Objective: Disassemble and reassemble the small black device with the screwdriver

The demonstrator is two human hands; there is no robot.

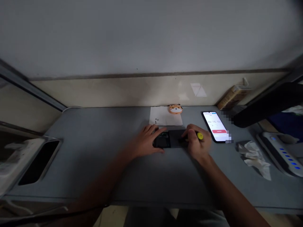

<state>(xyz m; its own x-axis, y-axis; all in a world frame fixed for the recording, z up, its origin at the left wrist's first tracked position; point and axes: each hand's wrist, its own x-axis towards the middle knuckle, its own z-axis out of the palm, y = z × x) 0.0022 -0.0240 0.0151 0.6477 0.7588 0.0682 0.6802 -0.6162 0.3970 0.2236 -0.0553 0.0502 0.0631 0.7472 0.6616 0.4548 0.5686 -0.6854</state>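
Observation:
A flat dark rectangular device (176, 137) lies on the grey table, its left part showing a darker, glossy section that looks like exposed innards. My left hand (146, 142) steadies its left end, thumb along the near edge and index finger along the far edge. In my right hand (198, 145), closed over the device's right end, is a screwdriver with a round yellow handle end (200, 136). Its tip is hard to make out against the dark surface. Just behind the device, a white sheet of paper (165, 119) carries several tiny black pieces, probably screws (156, 121).
An orange dog-face case (175, 109) sits on the paper's back corner. To the right are a lit phone running a timer (216, 127), crumpled tissue (254, 157) and a power strip (281, 153). Another phone (40, 162) leans at the left, and a wall (123, 91) stands behind.

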